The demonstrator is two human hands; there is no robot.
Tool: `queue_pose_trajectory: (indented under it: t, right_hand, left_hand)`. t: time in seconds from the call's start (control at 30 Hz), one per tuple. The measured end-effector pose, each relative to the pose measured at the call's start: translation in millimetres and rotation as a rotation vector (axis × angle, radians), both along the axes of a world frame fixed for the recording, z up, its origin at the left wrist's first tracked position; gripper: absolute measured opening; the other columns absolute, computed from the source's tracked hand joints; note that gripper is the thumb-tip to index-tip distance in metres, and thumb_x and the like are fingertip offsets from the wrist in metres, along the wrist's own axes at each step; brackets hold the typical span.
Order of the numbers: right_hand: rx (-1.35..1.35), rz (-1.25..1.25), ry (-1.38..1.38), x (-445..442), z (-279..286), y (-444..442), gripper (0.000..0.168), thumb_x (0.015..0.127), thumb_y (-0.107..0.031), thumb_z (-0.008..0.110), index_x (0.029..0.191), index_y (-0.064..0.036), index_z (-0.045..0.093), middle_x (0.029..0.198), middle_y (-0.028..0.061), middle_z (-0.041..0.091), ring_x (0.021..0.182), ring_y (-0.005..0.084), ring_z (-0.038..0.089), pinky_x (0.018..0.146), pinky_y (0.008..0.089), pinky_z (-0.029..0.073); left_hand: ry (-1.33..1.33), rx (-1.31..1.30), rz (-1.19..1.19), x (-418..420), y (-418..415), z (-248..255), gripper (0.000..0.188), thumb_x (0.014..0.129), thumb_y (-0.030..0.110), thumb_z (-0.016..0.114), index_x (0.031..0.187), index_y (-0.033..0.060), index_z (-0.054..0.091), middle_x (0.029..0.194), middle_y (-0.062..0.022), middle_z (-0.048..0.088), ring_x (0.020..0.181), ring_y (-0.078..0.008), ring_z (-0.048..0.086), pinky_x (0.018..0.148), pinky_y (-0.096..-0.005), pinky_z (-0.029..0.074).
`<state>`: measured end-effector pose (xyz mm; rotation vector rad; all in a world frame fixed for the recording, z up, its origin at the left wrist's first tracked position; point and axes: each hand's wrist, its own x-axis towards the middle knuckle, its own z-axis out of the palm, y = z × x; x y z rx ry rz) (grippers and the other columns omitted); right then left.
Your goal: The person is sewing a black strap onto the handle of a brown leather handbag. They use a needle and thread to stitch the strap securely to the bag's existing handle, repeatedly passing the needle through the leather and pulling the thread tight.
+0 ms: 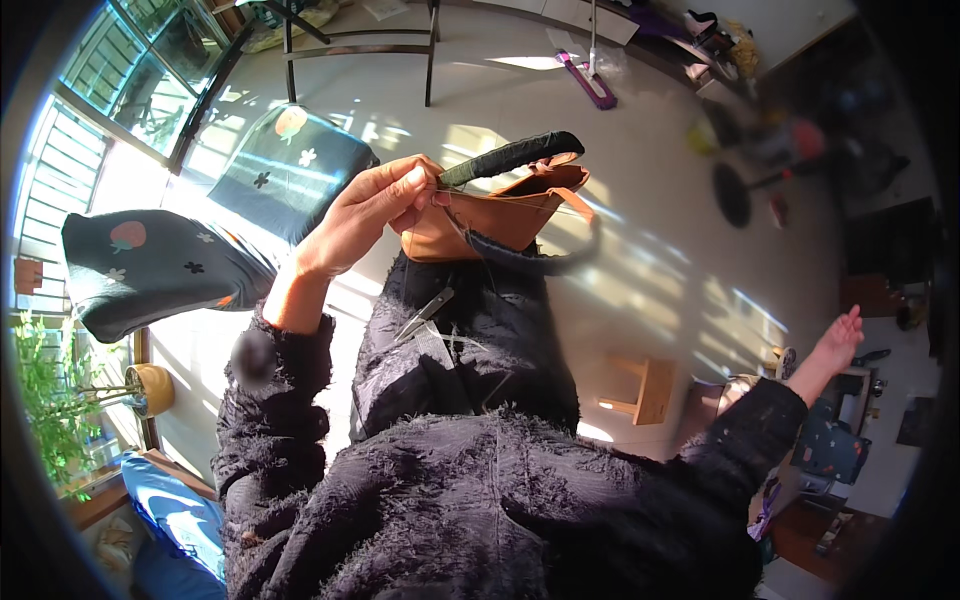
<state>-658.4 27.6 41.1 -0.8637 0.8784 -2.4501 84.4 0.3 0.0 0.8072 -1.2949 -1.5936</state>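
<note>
My left hand (382,199) pinches one end of a dark wrapped handle (517,156) on a tan leather-like bag (472,225), and loose threads trail around the fingertips. The bag's mouth faces right, and a second dark handle (525,259) hangs in front of it. Far out to the right, my right hand (836,345) is raised away from the bag, its fingers close together. Whether it holds a thread is too small to tell. On my dark-clothed lap lie a small bladed tool (435,306) and a grey strip (433,343).
Cushioned seating with a dark strawberry-patterned cover (165,262) stands at left, near a potted plant (148,390). A small wooden stool (649,391) is on the floor at right. Ahead are a metal-legged table frame (360,52) and a purple flat mop (589,81).
</note>
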Motion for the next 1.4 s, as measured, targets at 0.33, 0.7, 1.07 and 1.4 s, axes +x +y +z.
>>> queue_pose_trajectory:
  t: [0.33, 0.7, 1.07, 1.4]
  right_hand:
    - [1.658, -1.603, 1.291, -77, -20, 201, 0.027, 0.073, -0.011, 0.055, 0.098, -0.001, 0.057, 0.102, 0.0004, 0.063, 0.083, 0.0259, 0.062, 0.066, 0.0348, 0.048]
    - [2.202, -1.501, 0.903, -52, 0, 335, 0.033, 0.078, -0.032, 0.052, 0.100, -0.008, 0.059, 0.097, 0.0126, 0.060, 0.090, 0.0338, 0.058, 0.069, 0.0420, 0.047]
    - [2.447, -1.132, 1.010, -76, -53, 341, 0.042, 0.081, -0.042, 0.045, 0.108, -0.011, 0.057, 0.103, 0.0159, 0.058, 0.095, 0.0347, 0.054, 0.078, 0.0418, 0.042]
    - [1.097, -0.938, 1.595, 117, 5, 63, 0.030, 0.084, -0.031, 0.054, 0.110, -0.018, 0.059, 0.099, 0.0149, 0.059, 0.096, 0.0303, 0.052, 0.084, 0.0358, 0.041]
  left_hand:
    - [0.032, 0.136, -0.045, 14, -9, -2, 0.034, 0.091, 0.023, 0.046, 0.114, -0.0028, 0.048, 0.095, -0.0026, 0.052, 0.099, -0.0155, 0.052, 0.089, -0.0308, 0.040]
    - [-0.009, 0.203, -0.036, 7, -10, 6, 0.026, 0.091, 0.020, 0.045, 0.100, -0.0035, 0.053, 0.087, -0.0045, 0.052, 0.094, -0.0166, 0.054, 0.090, -0.0323, 0.042]
    - [0.107, 0.173, -0.085, 5, -12, 12, 0.032, 0.092, 0.025, 0.043, 0.100, -0.0047, 0.053, 0.091, -0.0072, 0.055, 0.088, -0.0148, 0.056, 0.090, -0.0267, 0.043]
    - [-0.026, 0.140, -0.053, -7, -14, 17, 0.028, 0.093, 0.025, 0.042, 0.083, 0.0021, 0.054, 0.075, -0.0003, 0.051, 0.071, -0.0038, 0.043, 0.061, -0.0152, 0.034]
